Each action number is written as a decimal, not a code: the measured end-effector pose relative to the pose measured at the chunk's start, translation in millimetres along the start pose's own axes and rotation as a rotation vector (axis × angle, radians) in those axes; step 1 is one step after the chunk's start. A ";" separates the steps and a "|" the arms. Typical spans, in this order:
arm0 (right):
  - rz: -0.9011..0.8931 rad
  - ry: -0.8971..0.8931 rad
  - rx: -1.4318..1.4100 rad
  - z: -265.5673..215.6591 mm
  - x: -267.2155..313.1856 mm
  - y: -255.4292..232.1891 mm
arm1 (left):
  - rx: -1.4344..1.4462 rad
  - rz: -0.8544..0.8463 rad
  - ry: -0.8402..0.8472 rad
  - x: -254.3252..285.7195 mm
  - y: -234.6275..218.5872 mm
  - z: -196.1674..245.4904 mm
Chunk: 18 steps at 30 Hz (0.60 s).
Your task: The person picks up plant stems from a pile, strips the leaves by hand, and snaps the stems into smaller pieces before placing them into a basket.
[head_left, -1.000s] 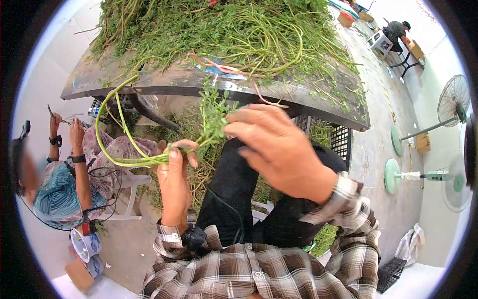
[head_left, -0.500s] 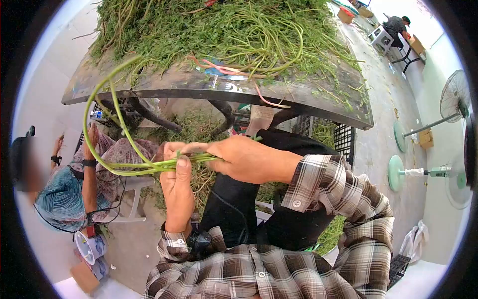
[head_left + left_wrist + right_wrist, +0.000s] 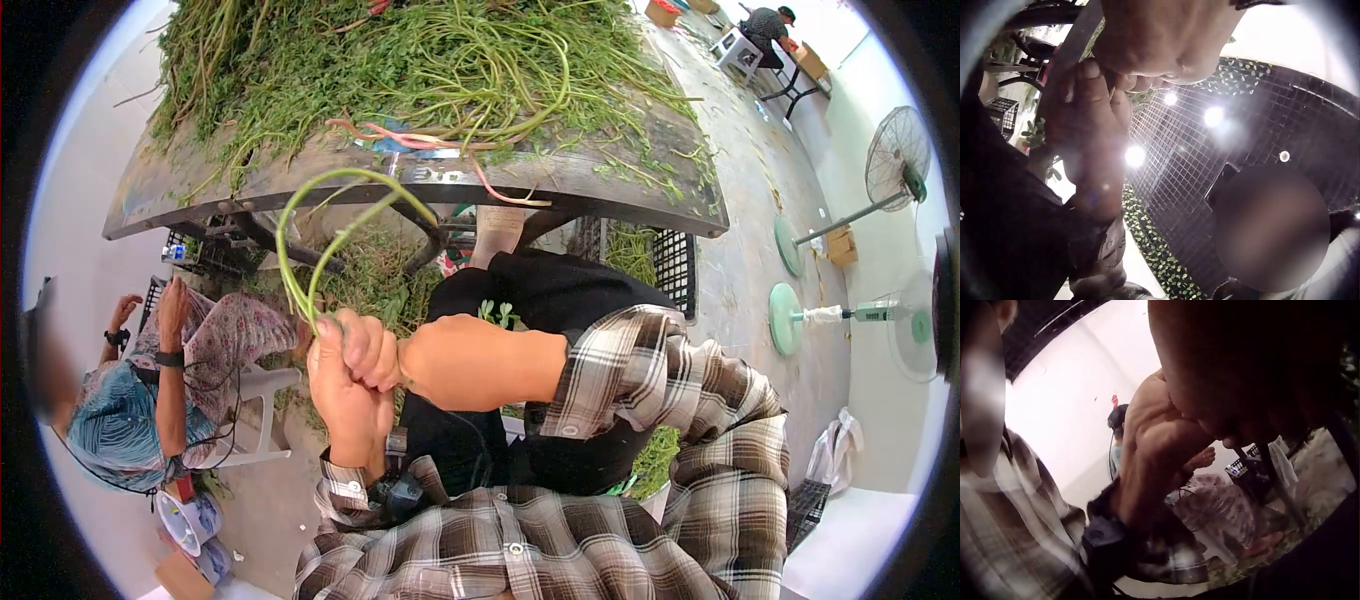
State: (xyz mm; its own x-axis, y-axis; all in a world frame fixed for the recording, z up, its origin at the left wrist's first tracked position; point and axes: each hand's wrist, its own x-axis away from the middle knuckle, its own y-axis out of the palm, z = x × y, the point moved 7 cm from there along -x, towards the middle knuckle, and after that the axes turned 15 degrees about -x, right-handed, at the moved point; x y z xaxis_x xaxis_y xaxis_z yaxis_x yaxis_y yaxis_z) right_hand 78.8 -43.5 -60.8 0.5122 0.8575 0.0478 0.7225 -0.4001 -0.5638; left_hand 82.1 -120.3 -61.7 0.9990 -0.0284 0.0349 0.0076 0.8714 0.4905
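Observation:
A bunch of long green stems [image 3: 285, 240] arches up from the hands in a loop toward the table's edge. My left hand [image 3: 348, 385] holds its base with curled fingers, the thumb lying along the top. Pressed up against it, my right hand [image 3: 475, 362] grips the same bunch, its back turned to the head view. Small green leaves [image 3: 497, 315] poke out past the right hand, over the dark trousers. In the left wrist view the right hand [image 3: 1088, 150] meets the left hand [image 3: 1160, 40]. The bunch inside both fists is hidden.
A wooden table [image 3: 250, 205] ahead bears a heap of green plants [image 3: 400, 70] and a pink strip [image 3: 490, 185] at its edge. Black crates [image 3: 675, 270] stand beneath. A seated person [image 3: 130, 410] is at the left, with standing fans [image 3: 785, 318] at the right.
My right hand has come from the leafy tips to close round the bunch against the left hand. The stem loop has swung from the left to upright above the hands.

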 end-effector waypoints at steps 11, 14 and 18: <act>0.000 -0.195 0.420 -10.0 22.2 15.2 | -0.227 -0.137 -0.205 20.2 7.1 -10.7; 0.021 -0.193 0.443 -16.4 28.4 8.7 | -0.184 -0.181 -0.193 20.7 14.5 -2.3; 0.190 -0.171 0.440 -27.7 48.3 -9.4 | -0.079 -0.295 -0.297 29.4 24.3 -10.8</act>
State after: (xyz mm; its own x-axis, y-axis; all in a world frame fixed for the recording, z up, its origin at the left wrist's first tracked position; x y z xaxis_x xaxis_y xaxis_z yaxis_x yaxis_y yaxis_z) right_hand 109.6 -7.3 -30.3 0.5056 0.8382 -0.2046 0.3411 -0.4120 -0.8449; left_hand 112.1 -94.7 -58.2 0.8975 -0.4117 0.1578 0.3061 0.8395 0.4490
